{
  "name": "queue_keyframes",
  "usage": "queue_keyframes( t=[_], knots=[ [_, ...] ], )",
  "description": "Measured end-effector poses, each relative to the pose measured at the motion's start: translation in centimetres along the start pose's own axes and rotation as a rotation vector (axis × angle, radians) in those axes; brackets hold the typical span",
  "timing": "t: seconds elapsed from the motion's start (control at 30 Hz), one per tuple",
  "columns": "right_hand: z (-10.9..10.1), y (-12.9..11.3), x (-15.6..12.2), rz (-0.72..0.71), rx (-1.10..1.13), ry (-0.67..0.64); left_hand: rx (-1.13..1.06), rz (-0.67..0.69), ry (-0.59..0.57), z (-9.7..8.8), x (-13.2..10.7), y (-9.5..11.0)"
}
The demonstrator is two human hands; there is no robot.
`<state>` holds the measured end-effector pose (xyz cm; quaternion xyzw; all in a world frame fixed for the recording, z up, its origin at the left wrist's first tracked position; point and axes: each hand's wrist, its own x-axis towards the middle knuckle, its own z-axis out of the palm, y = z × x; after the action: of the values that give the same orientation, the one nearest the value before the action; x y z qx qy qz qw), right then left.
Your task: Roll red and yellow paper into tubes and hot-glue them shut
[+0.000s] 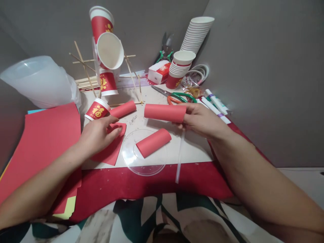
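Observation:
My right hand point(199, 119) is closed round one end of a rolled red paper tube point(163, 112), holding it level above the table. My left hand point(97, 135) rests on a flat red paper piece point(111, 152), fingers curled and pinching its upper edge. A second red paper tube point(153, 142) lies on a clear plastic disc point(141, 167) between my hands. A third red tube point(123, 109) lies behind my left hand, beside a small red paper cup point(97, 109).
A cup-and-skewer structure point(107, 50) stands at the back. Stacks of paper cups point(181, 65), scissors point(174, 96), markers point(216, 103), a tissue pack point(159, 71) and a plastic tub point(42, 81) ring the table. Red paper sheets point(43, 141) lie left. A clear straw point(179, 158) lies right of the disc.

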<state>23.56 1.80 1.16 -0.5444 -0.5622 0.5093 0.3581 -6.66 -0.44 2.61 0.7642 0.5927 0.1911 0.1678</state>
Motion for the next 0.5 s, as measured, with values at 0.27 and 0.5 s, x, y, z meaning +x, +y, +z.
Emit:
queue_keyframes(
  t=[0.27,0.5],
  knots=[
    [0.4,1.0,1.0,0.019,0.199,-0.193,0.654,0.027,-0.159,0.1,0.3,-0.5],
    [1.4,1.1,1.3,0.076,0.252,-0.084,0.688,0.037,-0.241,0.3,0.8,-1.4]
  ],
)
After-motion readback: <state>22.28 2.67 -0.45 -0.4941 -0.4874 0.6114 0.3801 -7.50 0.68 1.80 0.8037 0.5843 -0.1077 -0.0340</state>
